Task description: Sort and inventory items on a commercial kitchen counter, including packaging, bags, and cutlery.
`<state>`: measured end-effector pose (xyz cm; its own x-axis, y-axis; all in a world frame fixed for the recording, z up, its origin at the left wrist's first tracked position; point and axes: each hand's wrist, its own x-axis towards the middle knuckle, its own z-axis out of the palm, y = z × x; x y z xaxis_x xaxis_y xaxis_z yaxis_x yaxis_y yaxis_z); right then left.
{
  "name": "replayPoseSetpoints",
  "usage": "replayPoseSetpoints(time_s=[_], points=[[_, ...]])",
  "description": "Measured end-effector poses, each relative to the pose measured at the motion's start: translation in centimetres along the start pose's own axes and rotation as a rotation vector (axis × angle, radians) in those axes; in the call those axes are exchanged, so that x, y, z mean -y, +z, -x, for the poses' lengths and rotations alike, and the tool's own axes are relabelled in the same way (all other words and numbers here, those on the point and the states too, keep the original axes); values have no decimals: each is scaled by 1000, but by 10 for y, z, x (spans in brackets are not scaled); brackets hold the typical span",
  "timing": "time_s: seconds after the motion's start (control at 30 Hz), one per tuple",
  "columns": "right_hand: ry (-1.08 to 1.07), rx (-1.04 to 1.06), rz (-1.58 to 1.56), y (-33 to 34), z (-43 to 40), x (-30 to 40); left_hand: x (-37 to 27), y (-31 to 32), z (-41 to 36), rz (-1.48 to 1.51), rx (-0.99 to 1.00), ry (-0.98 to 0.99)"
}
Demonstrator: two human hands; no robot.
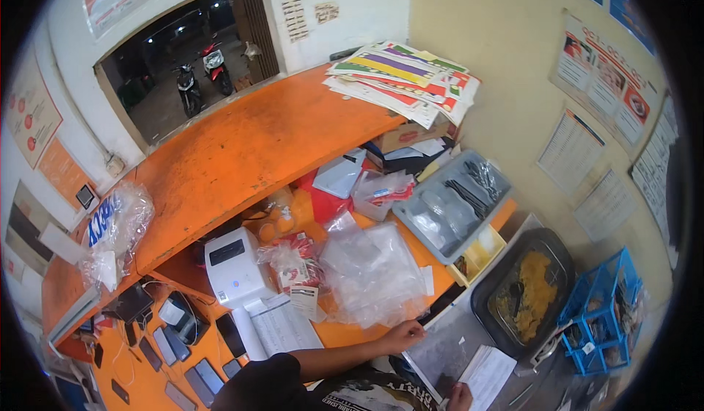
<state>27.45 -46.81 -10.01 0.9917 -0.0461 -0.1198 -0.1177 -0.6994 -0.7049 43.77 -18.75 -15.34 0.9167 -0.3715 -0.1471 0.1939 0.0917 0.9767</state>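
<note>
My left hand (404, 337) is over the front edge of the orange desk, its fingers curled. Whether anything small is between them cannot be made out. Just beyond it lies a pile of clear plastic bags (368, 273). My right hand (460, 396), partly cut off at the bottom of the view, grips the near end of a stack of white papers (489, 375) above the grey metal surface (440, 350). A black tray (481, 323) with yellow-orange crumbs and a dark-handled utensil stands past the papers.
A grey cutlery tray (407, 207) holds plastic utensils. Left of the bags are a white label printer (236, 265) and an open notebook (280, 323). Several phones (203, 378) lie at lower left. A blue plastic basket (599, 317) stands right. The raised orange counter (247, 141) runs behind.
</note>
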Motion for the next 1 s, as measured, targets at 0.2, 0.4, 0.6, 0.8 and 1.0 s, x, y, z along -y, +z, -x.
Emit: replayPoseSetpoints(time_s=[0.2,0.4,0.6,0.8,1.0], points=[[454,-296,203,-67,31,-132,4,76,13,-767,49,247],[537,-820,310,-118,43,-194,18,124,6,-1245,-161,208],[394,-785,81,-113,44,-213,25,153,-10,-1427,-443,80],[353,-791,332,-118,21,-197,24,165,-11,-1522,-532,176],[385,-397,221,-155,-12,-233,18,172,-16,-1482,-534,173]])
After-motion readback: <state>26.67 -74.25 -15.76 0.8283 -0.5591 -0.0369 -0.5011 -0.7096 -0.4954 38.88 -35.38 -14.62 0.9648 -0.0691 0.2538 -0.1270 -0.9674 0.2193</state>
